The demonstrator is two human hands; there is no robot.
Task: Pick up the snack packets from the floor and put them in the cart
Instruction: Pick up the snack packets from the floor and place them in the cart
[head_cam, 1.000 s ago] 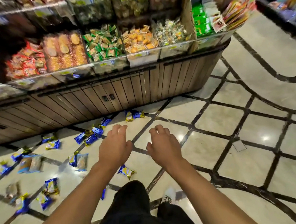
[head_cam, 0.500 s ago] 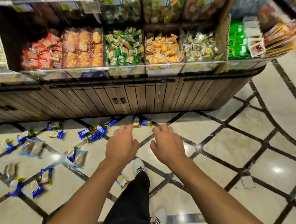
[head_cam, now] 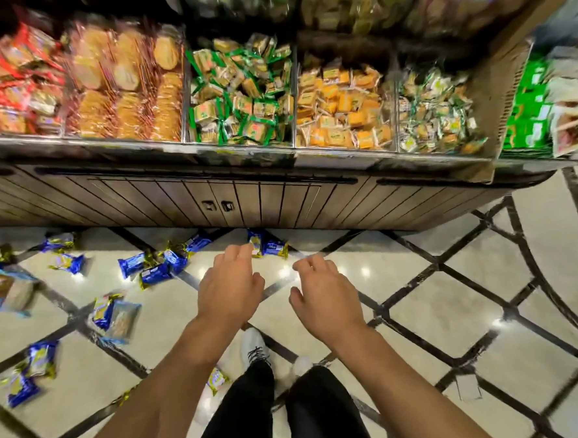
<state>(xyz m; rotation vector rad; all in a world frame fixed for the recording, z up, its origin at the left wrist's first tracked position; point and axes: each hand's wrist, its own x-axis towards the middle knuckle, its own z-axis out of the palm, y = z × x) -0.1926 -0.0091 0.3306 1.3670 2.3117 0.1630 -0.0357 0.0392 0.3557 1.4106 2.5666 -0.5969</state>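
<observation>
- The person has stepped closer to the display shelf (head_cam: pixel 212 203) since the earlier views; the bins of biscuits now fill the top of the view and the blue packets lie nearer the hands.
- At the far left, snack packets (head_cam: pixel 107 311) lie scattered over the tiled floor (head_cam: pixel 455 310), none picked up yet.
- The left hand (head_cam: pixel 229 290) hangs relaxed and holds nothing; its fingertips overlap a pair of packets (head_cam: pixel 269 247) by the cabinet base, contact unclear.
- The right hand (head_cam: pixel 326 294) is loosely curled and empty too.
- No cart is in view, so I judge the task barely begun.
</observation>
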